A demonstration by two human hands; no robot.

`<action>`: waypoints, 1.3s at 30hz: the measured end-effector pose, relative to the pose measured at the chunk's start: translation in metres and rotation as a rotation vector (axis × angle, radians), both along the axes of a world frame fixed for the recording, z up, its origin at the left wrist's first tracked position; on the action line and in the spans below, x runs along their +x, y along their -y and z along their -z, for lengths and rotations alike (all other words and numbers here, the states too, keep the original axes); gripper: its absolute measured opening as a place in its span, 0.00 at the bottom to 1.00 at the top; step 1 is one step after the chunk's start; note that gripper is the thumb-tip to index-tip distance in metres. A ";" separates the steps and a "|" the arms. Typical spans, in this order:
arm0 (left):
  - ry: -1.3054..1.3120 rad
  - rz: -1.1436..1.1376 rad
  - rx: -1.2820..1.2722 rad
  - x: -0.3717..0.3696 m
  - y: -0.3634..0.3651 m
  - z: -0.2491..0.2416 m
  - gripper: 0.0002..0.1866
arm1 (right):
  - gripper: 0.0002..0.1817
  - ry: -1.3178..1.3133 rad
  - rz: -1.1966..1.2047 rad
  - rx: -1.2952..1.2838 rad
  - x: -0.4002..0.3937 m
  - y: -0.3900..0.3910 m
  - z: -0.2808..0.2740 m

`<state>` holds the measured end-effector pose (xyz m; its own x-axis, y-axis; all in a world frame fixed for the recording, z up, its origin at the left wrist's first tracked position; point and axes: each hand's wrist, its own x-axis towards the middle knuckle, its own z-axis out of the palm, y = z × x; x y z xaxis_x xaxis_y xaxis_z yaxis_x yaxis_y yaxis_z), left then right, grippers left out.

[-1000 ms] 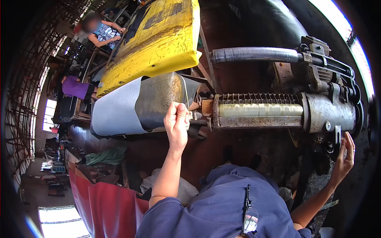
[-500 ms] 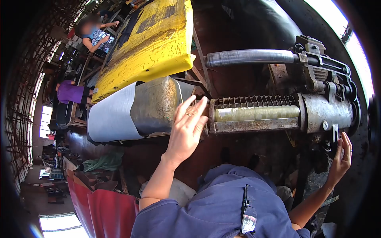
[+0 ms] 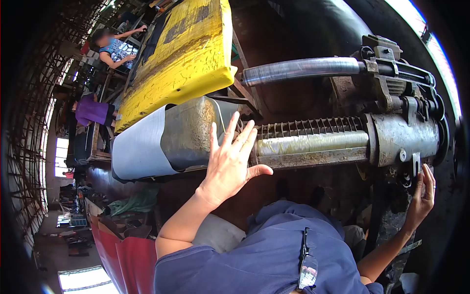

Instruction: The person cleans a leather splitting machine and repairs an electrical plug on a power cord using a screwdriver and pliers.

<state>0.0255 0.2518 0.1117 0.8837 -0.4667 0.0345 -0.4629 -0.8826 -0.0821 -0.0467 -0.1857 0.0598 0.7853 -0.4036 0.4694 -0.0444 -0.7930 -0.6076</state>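
My left hand (image 3: 226,164) is spread wide, palm down, at the left end of a rusty machine (image 3: 313,142) with a long pale roller behind a wire guard. Its fingertips overlap the end of the guard, and a ring shows on one finger. To its left, a light grey-blue sheet (image 3: 139,144) lies draped over a dark, rounded support (image 3: 188,132). At the machine's right end, my right hand (image 3: 422,198) has its fingers stretched upward beside a small slotted metal bracket (image 3: 416,164), fingertips right at its lower part. Nothing shows in either palm.
Behind stands a bench with a scuffed yellow cover (image 3: 178,63). A shiny metal cylinder (image 3: 301,70) and a motor assembly (image 3: 387,73) sit beyond the machine. Two people, one in a purple shirt (image 3: 93,110), are at the far left. Red sheet material (image 3: 125,255) hangs lower left.
My left hand has opened wider, its thumb now sticking out to the right. My right hand stays by the bracket. The view has shifted slightly.
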 end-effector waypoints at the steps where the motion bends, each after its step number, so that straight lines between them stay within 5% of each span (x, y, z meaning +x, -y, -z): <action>1: -0.003 0.006 0.000 0.003 0.000 0.001 0.44 | 0.13 0.004 -0.004 0.002 0.000 0.000 0.000; 14: -0.211 0.098 -0.088 0.012 -0.022 -0.012 0.51 | 0.13 0.011 0.027 0.019 -0.001 0.007 -0.005; 31: -0.123 0.075 -0.001 0.027 -0.017 0.013 0.53 | 0.13 0.025 -0.044 0.042 0.009 -0.007 -0.010; 35: -0.241 0.020 -0.236 0.027 -0.020 0.009 0.56 | 0.12 0.052 -0.060 0.058 0.012 -0.016 -0.021; 39: -0.217 0.067 -0.177 0.000 -0.017 -0.013 0.56 | 0.10 0.062 -0.063 0.013 0.010 -0.016 -0.022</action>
